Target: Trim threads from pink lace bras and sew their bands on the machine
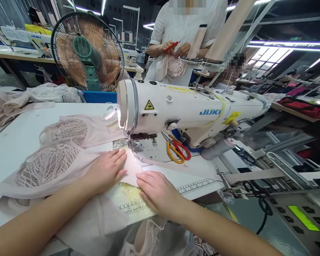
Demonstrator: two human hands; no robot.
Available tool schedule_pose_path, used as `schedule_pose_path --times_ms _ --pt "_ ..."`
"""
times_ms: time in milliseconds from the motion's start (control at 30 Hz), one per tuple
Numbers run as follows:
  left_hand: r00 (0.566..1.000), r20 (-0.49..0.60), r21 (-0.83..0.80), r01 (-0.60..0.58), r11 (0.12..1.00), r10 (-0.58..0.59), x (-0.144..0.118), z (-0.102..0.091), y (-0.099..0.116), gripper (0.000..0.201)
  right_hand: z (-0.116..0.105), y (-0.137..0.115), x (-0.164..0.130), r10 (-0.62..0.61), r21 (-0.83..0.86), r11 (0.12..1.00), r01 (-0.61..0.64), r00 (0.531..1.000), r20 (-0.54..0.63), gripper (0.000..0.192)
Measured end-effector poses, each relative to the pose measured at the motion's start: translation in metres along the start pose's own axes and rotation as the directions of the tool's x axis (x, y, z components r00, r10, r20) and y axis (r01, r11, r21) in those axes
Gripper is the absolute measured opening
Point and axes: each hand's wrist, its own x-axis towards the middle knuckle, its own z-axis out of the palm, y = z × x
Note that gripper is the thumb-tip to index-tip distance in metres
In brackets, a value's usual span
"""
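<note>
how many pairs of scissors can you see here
2: orange-and-red scissors lie on the sewing machine bed, right of the needle; red-handled scissors are in the co-worker's hand behind. Others may be hidden.

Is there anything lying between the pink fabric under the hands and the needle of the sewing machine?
Nothing visible does. Both the left hand and the right hand press flat on the pink fabric, which runs uninterrupted to the presser foot. The scissors lie aside, to the right.

Sewing machine head (176, 106) blocks ahead — scissors (177, 149) right — table (13, 142) open left.

Bright needle-lamp glare, bowed wide-angle edges
</note>
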Motion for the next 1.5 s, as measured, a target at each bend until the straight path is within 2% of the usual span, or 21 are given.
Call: schedule_pose_path --times_ms 233,400,533,800,867,933,1033,1100,1200,1333,1500 --pt "0.999 -0.043 0.024 0.008 1.0 -0.007 0.025 0.006 0.003 0.053 0.0 0.002 0.003 0.043 0.054 0.998 -0.041 0.999 -0.027 0.028" --pt "0.998 -0.054 0.035 0.044 0.998 -0.042 0.031 -0.001 0.002 0.048 0.001 0.005 0.005 0.043 0.071 0.997 -0.04 0.999 -0.031 0.028" --pt "0.996 -0.009 0.038 0.084 0.996 -0.084 0.032 -0.008 0.007 0.043 -0.002 0.003 0.006 0.045 0.078 0.996 -0.044 0.999 -0.009 0.027" --pt "0.997 0.06 0.029 0.048 0.998 -0.05 0.039 -0.018 0.003 0.034 -0.005 0.001 0.011 0.076 0.091 0.993 -0.08 0.996 0.047 0.024" --pt "0.998 0.057 0.023 0.012 1.0 -0.014 0.039 -0.021 0.002 0.029 -0.003 0.001 0.014 0.069 0.085 0.994 -0.072 0.997 0.039 0.025" --pt "0.997 0.022 0.035 -0.076 0.997 0.075 0.035 -0.023 0.004 0.021 -0.001 0.001 0.018 0.058 0.083 0.995 -0.061 0.998 0.032 0.026" --pt "0.967 -0.041 0.065 -0.247 0.967 0.25 0.023 -0.019 0.011 0.025 0.001 0.0 0.025 0.048 0.093 0.994 -0.052 0.998 0.046 0.026" --pt "0.944 -0.097 0.092 -0.306 0.948 0.314 0.014 -0.013 0.014 0.027 0.003 -0.001 0.029 0.043 0.105 0.993 -0.049 0.997 0.056 0.024" --pt "0.939 -0.15 0.084 -0.3 0.95 0.309 0.003 -0.004 0.014 0.032 0.005 -0.002 0.03 0.039 0.126 0.991 -0.043 0.999 0.029 0.025" --pt "0.95 -0.141 0.024 -0.277 0.961 0.277 -0.003 0.005 0.003 0.036 0.007 0.0 0.029 0.032 0.13 0.991 -0.031 0.999 -0.005 0.027" --pt "0.95 -0.115 0.033 -0.288 0.957 0.29 0.003 0.006 -0.015 0.039 0.008 0.002 0.03 0.022 0.108 0.994 -0.019 0.999 -0.027 0.031"
